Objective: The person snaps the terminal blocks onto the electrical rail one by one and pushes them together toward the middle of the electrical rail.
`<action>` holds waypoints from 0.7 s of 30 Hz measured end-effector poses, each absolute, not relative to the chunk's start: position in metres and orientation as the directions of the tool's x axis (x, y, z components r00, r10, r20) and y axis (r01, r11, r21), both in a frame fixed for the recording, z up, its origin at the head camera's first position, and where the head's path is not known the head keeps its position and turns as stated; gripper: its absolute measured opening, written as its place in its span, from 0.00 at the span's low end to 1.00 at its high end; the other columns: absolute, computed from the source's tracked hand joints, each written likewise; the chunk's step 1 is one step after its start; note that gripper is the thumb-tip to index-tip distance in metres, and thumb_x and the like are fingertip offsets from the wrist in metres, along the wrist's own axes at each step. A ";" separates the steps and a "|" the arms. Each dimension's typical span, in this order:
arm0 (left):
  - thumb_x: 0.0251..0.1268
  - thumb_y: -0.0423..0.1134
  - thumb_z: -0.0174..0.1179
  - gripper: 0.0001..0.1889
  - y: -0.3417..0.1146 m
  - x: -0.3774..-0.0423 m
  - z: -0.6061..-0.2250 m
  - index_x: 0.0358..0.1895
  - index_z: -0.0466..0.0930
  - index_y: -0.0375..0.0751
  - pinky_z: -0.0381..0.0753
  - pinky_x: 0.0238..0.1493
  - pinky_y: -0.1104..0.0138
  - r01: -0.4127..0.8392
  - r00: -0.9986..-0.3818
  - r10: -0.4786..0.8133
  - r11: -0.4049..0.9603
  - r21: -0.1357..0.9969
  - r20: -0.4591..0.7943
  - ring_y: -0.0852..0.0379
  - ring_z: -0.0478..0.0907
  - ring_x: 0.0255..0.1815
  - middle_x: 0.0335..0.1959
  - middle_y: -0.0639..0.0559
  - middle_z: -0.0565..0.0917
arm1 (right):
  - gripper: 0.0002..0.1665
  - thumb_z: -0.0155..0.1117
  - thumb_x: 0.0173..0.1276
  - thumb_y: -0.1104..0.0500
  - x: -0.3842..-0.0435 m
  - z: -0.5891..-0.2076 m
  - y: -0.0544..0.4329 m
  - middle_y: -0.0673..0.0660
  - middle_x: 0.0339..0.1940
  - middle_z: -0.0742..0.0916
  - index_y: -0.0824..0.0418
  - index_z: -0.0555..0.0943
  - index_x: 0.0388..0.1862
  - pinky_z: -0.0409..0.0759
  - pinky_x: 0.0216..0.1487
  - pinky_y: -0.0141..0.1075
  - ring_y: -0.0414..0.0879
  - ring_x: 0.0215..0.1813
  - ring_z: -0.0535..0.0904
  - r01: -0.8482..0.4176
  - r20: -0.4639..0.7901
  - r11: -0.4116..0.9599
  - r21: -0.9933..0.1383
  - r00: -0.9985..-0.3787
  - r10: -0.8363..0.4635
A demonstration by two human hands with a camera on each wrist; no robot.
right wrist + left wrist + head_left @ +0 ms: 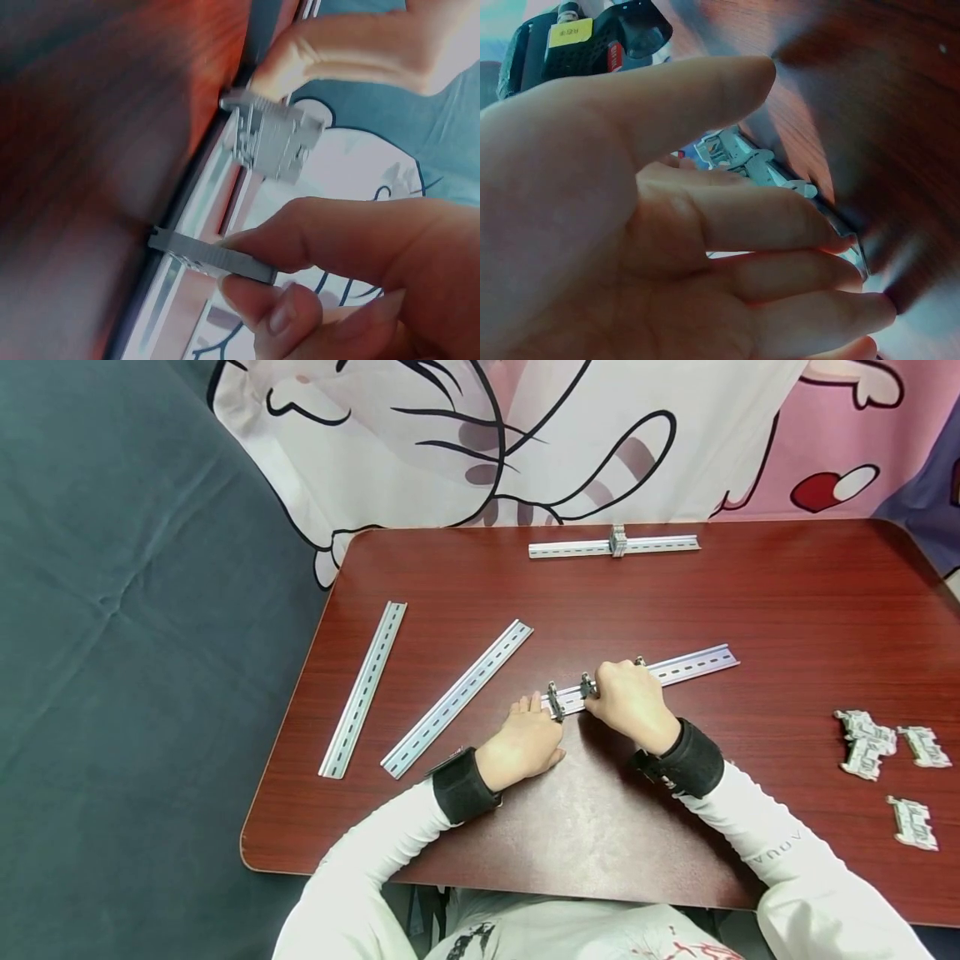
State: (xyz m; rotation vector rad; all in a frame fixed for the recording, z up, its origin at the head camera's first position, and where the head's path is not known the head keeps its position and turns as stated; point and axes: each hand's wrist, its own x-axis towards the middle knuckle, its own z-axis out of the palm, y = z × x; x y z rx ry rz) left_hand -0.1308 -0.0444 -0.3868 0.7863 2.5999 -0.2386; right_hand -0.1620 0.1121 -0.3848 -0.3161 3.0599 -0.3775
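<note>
A silvery slotted DIN rail point(693, 666) lies slantwise in front of the person. My left hand point(522, 739) rests at the rail's near left end, its fingers extended and thumb apart, as the left wrist view also shows. Close by those fingertips a grey ribbed clip point(274, 139) stands across the rail. My right hand point(630, 697) is over the middle of the rail. Between thumb and index finger it pinches a second thin grey clip point(214, 257), one end of which is at the rail. Part of the rail is hidden under the right hand.
Two bare rails, one upright-lying point(363, 689) and one slanted point(456, 697), lie to the left. At the back edge is a rail point(570, 549) carrying a grey block point(618, 541). Several loose grey clips point(866, 743) lie on the right of the brown table point(787, 602).
</note>
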 end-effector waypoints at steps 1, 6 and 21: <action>0.71 0.53 0.53 0.27 -0.044 -0.131 -0.387 0.63 0.75 0.38 0.64 0.72 0.54 0.562 -0.756 0.491 0.826 -0.043 -0.433 0.41 0.62 0.74 0.70 0.34 0.67 | 0.19 0.67 0.48 0.59 -0.162 -0.385 0.114 0.58 0.13 0.80 0.55 0.67 0.08 0.73 0.19 0.51 0.59 0.20 0.78 -0.194 -0.017 0.951 -0.242 -0.979 -0.204; 0.71 0.53 0.53 0.27 -0.044 -0.131 -0.387 0.64 0.74 0.39 0.64 0.72 0.53 0.556 -0.758 0.487 0.830 -0.040 -0.433 0.41 0.62 0.74 0.71 0.35 0.66 | 0.18 0.67 0.48 0.58 -0.166 -0.383 0.122 0.62 0.17 0.81 0.56 0.67 0.09 0.73 0.19 0.52 0.63 0.24 0.80 -0.150 -0.050 0.960 -0.236 -0.985 -0.166; 0.71 0.53 0.53 0.28 -0.042 -0.131 -0.389 0.65 0.73 0.37 0.64 0.72 0.53 0.540 -0.766 0.474 0.841 -0.034 -0.435 0.39 0.62 0.73 0.71 0.34 0.66 | 0.15 0.67 0.46 0.59 -0.171 -0.373 0.141 0.71 0.24 0.84 0.60 0.71 0.11 0.72 0.20 0.54 0.70 0.30 0.81 -0.035 -0.102 0.972 -0.231 -0.993 -0.060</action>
